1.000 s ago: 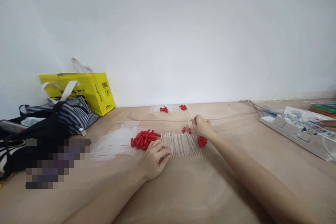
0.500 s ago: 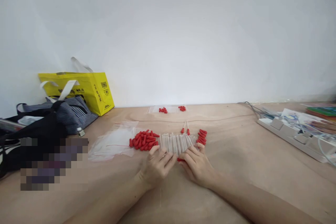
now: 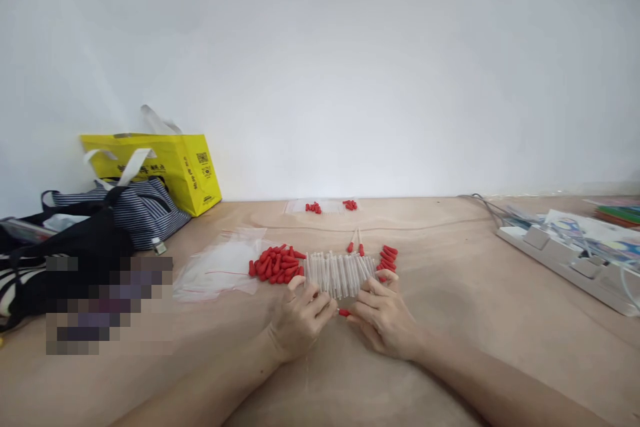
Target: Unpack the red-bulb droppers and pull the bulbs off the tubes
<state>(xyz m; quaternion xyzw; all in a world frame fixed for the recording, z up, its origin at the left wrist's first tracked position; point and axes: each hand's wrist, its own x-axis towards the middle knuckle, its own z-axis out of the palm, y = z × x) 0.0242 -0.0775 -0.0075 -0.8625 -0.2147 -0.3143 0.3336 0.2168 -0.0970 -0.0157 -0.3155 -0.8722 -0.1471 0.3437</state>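
My left hand (image 3: 305,320) is closed, its fingers pinched round a clear tube that is mostly hidden. A red rubber bulb (image 3: 344,312) sits between the two hands, its outer end in the pinched fingers of my right hand (image 3: 383,317). The bulb's narrow end meets the tip of that tube. Just beyond my hands lies a row of clear tubes (image 3: 337,273). To the left of the row is a heap of red bulbs (image 3: 275,265), and a smaller stack of red bulbs (image 3: 388,257) lies on its right. Two droppers with red bulbs (image 3: 361,248) rest behind the row.
Clear plastic bags (image 3: 220,273) lie left of the heap. Bagged red bulbs and tubes (image 3: 333,207) lie near the wall. A yellow bag (image 3: 200,180) and striped bag (image 3: 150,217) stand at the left. A white power strip (image 3: 565,267) with cables is at the right.
My right hand has shifted slightly right and down, away from my left hand. More of the red bulb shows between them. The whole view has shifted slightly.
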